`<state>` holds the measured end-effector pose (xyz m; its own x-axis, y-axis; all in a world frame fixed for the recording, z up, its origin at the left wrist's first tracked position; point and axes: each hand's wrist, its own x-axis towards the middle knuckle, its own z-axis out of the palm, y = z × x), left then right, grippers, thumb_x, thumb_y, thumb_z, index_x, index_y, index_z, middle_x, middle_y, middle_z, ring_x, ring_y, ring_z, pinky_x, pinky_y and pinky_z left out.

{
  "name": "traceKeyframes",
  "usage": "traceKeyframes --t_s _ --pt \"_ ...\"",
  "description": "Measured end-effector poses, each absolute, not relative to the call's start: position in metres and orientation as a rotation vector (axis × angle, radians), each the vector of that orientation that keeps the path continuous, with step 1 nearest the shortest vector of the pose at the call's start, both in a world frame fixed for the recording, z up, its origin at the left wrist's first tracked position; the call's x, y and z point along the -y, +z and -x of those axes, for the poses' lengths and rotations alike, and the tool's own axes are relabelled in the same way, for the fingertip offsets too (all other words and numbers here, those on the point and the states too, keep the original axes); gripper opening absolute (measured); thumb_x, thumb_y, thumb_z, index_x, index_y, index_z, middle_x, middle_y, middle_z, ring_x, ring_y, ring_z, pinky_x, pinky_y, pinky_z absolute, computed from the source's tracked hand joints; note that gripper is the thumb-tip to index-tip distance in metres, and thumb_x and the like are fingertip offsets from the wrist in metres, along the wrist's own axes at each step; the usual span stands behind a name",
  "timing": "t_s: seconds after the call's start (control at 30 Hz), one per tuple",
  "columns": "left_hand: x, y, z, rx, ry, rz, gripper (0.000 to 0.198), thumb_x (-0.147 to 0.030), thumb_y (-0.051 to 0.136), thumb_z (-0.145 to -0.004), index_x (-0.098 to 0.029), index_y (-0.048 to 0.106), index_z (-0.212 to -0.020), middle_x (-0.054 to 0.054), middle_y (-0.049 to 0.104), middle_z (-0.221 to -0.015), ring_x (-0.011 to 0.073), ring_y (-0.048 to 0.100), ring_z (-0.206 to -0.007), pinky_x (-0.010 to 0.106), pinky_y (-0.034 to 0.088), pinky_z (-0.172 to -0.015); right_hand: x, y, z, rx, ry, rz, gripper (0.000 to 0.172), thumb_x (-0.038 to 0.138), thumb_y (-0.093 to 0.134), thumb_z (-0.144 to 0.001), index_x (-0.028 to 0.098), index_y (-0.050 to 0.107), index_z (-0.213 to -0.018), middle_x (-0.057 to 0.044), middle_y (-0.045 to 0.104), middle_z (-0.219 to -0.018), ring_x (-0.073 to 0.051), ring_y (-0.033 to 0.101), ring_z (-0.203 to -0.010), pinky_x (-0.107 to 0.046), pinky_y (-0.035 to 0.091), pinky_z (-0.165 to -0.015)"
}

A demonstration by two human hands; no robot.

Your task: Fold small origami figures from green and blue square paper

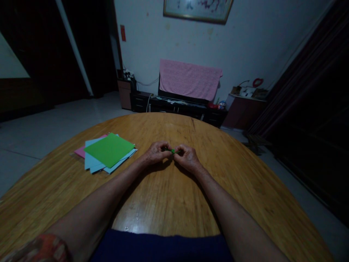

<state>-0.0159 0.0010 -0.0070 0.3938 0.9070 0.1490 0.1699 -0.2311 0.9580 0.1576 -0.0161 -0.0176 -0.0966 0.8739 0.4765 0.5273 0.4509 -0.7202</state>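
My left hand point(156, 153) and my right hand point(187, 157) rest close together on the round wooden table point(169, 203), fingers curled. Between their fingertips both pinch a small green folded piece of paper point(172, 150); most of it is hidden by the fingers. To the left of my left hand lies a loose stack of coloured paper sheets point(107, 152), with a green sheet on top, light blue ones beneath and a pink corner showing at the left.
Beyond the table's far edge stands a low dark TV cabinet point(174, 105) with a pink cloth point(189, 79) draped over the screen. A small side table point(245, 109) with clutter stands at the right. Dark curtains hang along the right side.
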Motion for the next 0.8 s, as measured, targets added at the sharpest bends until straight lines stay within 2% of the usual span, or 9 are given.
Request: traceKeyframes --t_s 0.17,0.4,0.6,0.8 --pt "0.000 -0.008 0.015 -0.853 0.981 -1.530 0.044 -0.020 0.073 -0.063 -0.017 0.060 -0.105 0.005 0.066 -0.090 0.0140 0.062 -0.076 0.028 0.050 -0.066 0.014 -0.017 -0.158 1.690 0.483 1.231 0.009 0.026 0.061 -0.064 0.018 0.060 -0.069 0.000 0.063 -0.068 -0.013 0.055 -0.062 -0.022 0.043 -0.058" --pt "0.001 -0.008 0.013 -0.759 1.041 -1.422 0.053 -0.021 0.076 -0.062 -0.018 0.060 -0.112 0.005 0.066 -0.090 0.0166 0.063 -0.080 0.035 0.052 -0.074 0.014 -0.019 -0.156 1.607 0.596 1.225 0.014 0.031 0.063 -0.064 0.019 0.056 -0.068 0.000 0.062 -0.068 -0.013 0.056 -0.061 -0.022 0.043 -0.055" --pt "0.002 -0.007 0.011 -0.753 1.095 -1.358 0.048 -0.024 0.076 -0.064 -0.018 0.062 -0.110 0.005 0.067 -0.089 0.0171 0.064 -0.081 0.035 0.053 -0.073 0.020 -0.010 -0.152 1.511 0.752 1.204 0.021 0.037 0.064 -0.064 0.020 0.053 -0.070 0.002 0.057 -0.061 -0.012 0.053 -0.056 -0.022 0.041 -0.051" --pt "-0.001 -0.008 0.010 -0.766 1.180 -1.399 0.039 -0.028 0.075 -0.066 -0.015 0.066 -0.102 0.004 0.067 -0.082 0.0140 0.062 -0.072 0.031 0.052 -0.070 0.023 -0.004 -0.151 1.462 0.808 1.213 0.017 0.034 0.060 -0.064 0.021 0.051 -0.070 0.004 0.054 -0.058 -0.012 0.051 -0.053 -0.023 0.041 -0.050"
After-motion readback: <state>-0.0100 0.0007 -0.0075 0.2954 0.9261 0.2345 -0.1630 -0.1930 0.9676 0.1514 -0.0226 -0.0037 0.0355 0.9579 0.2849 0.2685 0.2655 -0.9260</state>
